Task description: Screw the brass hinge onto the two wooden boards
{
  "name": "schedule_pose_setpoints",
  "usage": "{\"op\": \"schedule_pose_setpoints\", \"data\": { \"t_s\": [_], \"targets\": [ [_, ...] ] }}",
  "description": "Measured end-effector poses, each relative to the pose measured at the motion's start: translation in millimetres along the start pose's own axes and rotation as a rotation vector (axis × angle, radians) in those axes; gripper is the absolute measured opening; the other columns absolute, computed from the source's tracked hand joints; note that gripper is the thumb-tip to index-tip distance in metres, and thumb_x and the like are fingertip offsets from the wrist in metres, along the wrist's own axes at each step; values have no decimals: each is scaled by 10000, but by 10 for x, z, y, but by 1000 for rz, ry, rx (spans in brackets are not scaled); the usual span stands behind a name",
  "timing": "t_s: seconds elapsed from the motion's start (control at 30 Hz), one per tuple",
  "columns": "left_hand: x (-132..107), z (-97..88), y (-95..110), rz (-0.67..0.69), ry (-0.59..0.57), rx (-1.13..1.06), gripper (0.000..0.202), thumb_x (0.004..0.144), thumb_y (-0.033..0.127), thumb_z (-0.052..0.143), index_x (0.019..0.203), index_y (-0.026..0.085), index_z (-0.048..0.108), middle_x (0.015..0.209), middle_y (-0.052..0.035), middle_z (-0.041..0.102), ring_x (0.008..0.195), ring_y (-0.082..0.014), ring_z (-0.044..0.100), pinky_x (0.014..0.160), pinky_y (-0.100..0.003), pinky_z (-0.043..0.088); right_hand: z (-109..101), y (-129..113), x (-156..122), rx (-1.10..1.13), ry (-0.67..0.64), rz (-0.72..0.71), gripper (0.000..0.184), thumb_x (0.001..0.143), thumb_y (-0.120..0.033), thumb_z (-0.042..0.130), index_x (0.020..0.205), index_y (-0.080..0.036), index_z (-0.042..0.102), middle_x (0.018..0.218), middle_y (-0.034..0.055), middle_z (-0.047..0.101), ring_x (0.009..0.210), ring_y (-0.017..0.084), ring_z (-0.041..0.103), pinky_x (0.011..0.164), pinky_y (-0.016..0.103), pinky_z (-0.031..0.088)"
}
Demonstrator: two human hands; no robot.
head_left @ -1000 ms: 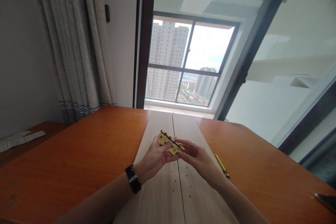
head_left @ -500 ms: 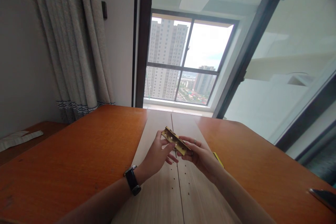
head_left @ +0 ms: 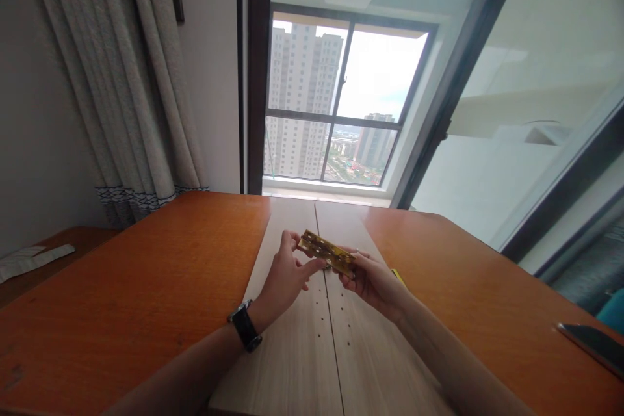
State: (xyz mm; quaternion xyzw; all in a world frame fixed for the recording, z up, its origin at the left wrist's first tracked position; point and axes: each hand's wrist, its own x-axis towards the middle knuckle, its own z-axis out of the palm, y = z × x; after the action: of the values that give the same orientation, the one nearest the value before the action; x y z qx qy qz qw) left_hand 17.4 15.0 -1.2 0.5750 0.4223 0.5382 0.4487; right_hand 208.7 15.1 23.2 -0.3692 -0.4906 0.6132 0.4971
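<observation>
A brass-coloured butt hinge with a row of holes is raised above two pale wooden boards. My right hand grips its right end between thumb and fingers. My left hand, with a black watch on the wrist, has its fingertips at the hinge's left end and its thumb along the lower edge. Below, the left board and the right board lie side by side with a thin seam between them. Several small dark holes or screws dot both boards near the seam; which they are I cannot tell.
The boards lie on an orange-brown wooden table. Something yellow shows partly behind my right wrist. A dark flat object rests at the right edge. White strips lie on a lower surface at left. A window stands beyond.
The hinge has turned in my hands, so its holed face shows differently. My left fingers have shifted at its left end, with the index finger now raised higher. The view has moved slightly.
</observation>
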Motion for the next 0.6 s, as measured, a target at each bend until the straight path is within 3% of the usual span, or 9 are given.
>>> {"op": "schedule_pose_setpoints", "data": {
  "t_s": [0.27,0.43,0.5,0.6],
  "targets": [
    [47,-30,30,-10,-3,-78,519,805,384,700,1231,221,452,960,-20,702,449,-69,579,395,-176,459,-66,8,34,160,-11,173,127,781,-193,739,884,-123,712,599,58,708,450,98,596,452,181,509],
    [93,-84,-2,16,-31,6,321,786,415,708,950,150,634,870,-35,716,411,-49,527,366,-160,404,-43,14,8,158,-57,194,156,757,-259,755,754,-130,667,522,17,646,375,88,543,380,174,425],
    [113,-99,-18,23,-4,-43,338,749,436,743,876,142,636,791,-22,702,436,-64,549,385,-162,426,-10,5,-17,133,-72,196,181,783,-284,748,848,-121,708,592,54,708,414,127,618,403,199,461],
    [129,-105,-7,3,17,-132,408,721,499,776,843,137,633,641,13,644,418,-75,539,386,-169,438,36,-31,-55,55,-113,178,295,809,-283,750,1058,-126,739,921,133,803,624,191,757,553,254,564]
  ]
}}
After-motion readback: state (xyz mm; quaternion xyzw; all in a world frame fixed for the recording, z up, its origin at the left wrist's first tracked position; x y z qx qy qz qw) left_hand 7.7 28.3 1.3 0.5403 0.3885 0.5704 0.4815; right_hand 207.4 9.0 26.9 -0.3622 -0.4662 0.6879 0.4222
